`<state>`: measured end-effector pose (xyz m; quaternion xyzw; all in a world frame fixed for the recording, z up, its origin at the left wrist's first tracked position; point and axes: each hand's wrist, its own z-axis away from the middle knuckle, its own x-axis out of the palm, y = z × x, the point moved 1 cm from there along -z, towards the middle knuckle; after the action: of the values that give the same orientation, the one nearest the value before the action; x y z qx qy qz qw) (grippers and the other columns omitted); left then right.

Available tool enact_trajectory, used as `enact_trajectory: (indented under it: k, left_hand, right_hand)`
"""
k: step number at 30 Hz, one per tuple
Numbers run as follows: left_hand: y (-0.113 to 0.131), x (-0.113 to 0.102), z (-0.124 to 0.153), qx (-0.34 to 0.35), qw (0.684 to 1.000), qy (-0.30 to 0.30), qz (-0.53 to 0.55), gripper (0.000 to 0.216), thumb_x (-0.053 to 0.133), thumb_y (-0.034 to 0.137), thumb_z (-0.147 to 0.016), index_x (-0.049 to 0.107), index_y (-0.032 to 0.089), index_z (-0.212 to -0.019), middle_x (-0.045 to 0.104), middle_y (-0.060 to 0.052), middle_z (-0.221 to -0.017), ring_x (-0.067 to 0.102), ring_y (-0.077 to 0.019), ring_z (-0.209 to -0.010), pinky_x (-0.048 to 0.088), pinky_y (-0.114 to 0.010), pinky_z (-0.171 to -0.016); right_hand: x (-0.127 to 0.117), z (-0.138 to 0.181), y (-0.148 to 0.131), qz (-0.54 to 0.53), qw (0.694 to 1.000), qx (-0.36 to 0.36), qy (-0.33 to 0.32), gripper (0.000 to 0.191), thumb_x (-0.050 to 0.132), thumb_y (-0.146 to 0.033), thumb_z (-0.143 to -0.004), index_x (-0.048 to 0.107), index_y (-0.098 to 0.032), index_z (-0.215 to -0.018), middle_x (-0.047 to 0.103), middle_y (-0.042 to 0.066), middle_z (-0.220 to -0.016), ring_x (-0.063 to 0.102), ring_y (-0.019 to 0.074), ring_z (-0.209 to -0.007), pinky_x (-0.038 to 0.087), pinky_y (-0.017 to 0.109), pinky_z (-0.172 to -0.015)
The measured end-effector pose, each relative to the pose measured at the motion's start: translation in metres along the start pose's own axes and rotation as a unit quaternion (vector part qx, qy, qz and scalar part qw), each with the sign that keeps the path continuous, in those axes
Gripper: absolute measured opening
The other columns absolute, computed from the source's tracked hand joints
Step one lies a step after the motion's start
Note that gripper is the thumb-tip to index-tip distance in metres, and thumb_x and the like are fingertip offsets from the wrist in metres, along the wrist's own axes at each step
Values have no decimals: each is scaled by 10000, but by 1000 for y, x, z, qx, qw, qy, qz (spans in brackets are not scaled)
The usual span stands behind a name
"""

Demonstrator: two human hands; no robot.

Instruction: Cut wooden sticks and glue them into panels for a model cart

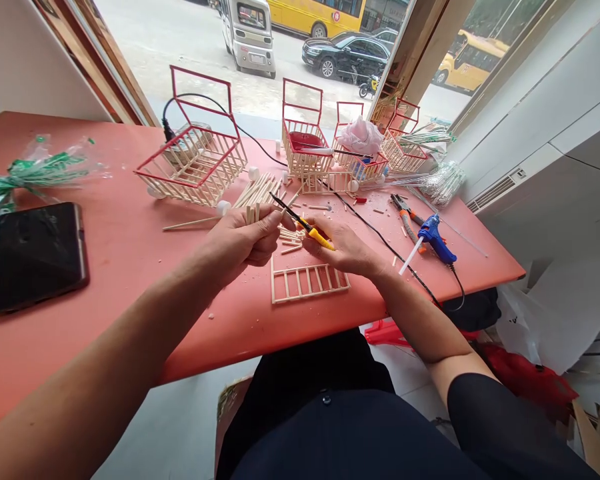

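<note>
My left hand (pixel 245 240) is closed on a few short wooden sticks (pixel 253 212) that stand up out of the fist. My right hand (pixel 343 248) grips yellow-handled cutting pliers (pixel 300 223), whose black jaws point left toward the sticks. Both hands hover above the pink table (pixel 130 267). Just under them lies a flat ladder-like frame of wooden sticks (pixel 307 282). Behind the hands is a loose pile of long sticks (pixel 260 190) and cut stick bits.
Several red-and-wood stick carts (pixel 195 160) stand along the window side. A blue glue gun (pixel 433 239) with a black cord and orange pliers (pixel 405 212) lie at right. A dark phone (pixel 35 253) and plastic bags with green-striped straws (pixel 30 172) lie at left.
</note>
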<state>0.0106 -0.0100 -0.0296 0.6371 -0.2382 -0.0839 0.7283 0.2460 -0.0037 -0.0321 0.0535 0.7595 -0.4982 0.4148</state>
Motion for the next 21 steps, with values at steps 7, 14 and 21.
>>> enact_trajectory:
  k: [7, 14, 21]
  left_hand:
    - [5, 0, 2, -19, 998, -47, 29, 628, 1052, 710, -785, 662, 224, -864, 238, 148, -556, 123, -52, -495, 157, -212, -469]
    - [5, 0, 3, -17, 999, -43, 18, 517, 987, 662, -889, 734, 221, -980, 223, 141, -575, 139, -65, -487, 153, -230, -480]
    - [0, -1, 1, -11, 999, -36, 39, 557, 1032, 678, -814, 722, 228, -917, 202, 145, -555, 102, -58, -491, 127, -228, -469]
  right_hand:
    - [-1, -1, 3, -2, 999, -32, 4, 515, 599, -715, -1103, 649, -212, -1202, 735, 68, -1109, 617, 226, -950, 482, 361, -882]
    - [0, -1, 4, -9, 999, -31, 2, 568, 592, -779, -1097, 651, -220, -1175, 730, 49, -1063, 605, 212, -909, 488, 358, -868]
    - [-1, -1, 3, -7, 1000, -25, -8, 536, 587, -749, -1104, 642, -220, -1168, 734, 52, -1067, 610, 214, -915, 475, 362, -882]
